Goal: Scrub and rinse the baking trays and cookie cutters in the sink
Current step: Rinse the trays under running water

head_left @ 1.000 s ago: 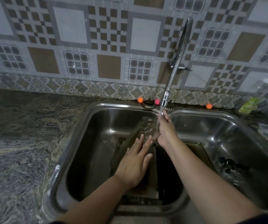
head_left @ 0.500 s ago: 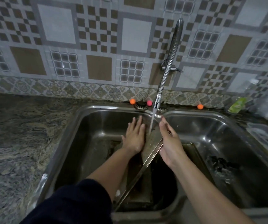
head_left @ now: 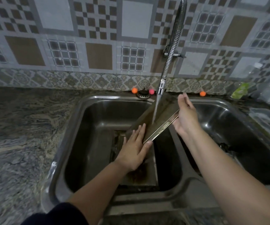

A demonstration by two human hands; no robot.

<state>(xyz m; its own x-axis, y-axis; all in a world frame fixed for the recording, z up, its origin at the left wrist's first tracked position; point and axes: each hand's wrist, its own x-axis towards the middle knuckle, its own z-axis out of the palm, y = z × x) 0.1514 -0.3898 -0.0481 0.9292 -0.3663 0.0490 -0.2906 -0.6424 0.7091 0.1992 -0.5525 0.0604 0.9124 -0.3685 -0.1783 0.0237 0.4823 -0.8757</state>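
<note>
A dark metal baking tray is tilted over the left basin of the steel double sink, under running water from the flexible faucet. My right hand holds the tray's upper right edge, thumb at the rim. My left hand lies flat with straight fingers against the tray's lower end. Another tray lies on the bottom of the left basin, partly hidden by my left arm. Small dark objects sit in the right basin, too dim to identify.
Granite counter stretches to the left. Small orange and pink balls and a drain strainer sit on the back ledge. A clear plastic container and a green item stand at the right. Tiled wall behind.
My left hand slid from the tray's upper end down to its lower end. My right hand lifted the tray's upper edge higher toward the spout.
</note>
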